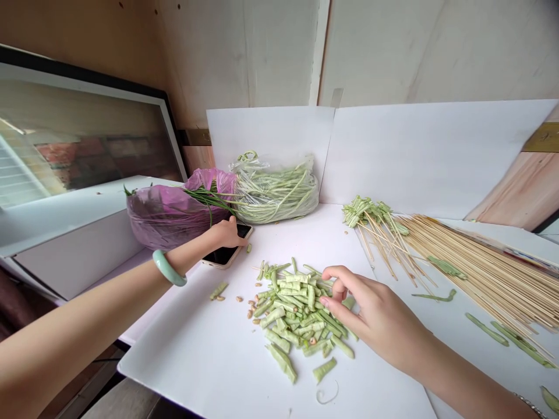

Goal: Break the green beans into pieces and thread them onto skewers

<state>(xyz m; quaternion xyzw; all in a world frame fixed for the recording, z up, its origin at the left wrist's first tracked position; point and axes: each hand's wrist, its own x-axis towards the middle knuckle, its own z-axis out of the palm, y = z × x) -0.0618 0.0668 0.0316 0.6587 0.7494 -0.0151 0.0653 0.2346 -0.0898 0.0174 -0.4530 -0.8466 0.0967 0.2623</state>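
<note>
A: What's the right hand (375, 311) doing?
B: It's arched and narrowly spread, thumb and forefinger apart, with the fingertips (327, 272) at the edge of a heap of cut pale green stem pieces (297, 314) directly under it. I can't tell whether they're pinching a piece.
A: And the left hand (227, 234)?
B: That arm reaches forward past the heap, and the fingers curl over the far end of a phone (222, 257). I can't tell whether the hand grips it or only rests there. A jade bangle (169, 267) circles the wrist.
A: Anything readable?
B: Just a printed strip (510, 254) beneath the bamboo skewers (480, 279) beyond the right hand, too small to read.
A: What's beside the left hand?
B: A pink plastic bag (168, 215), just past the fingers, touching a clear plastic bag (275, 195) of long green stems.
</note>
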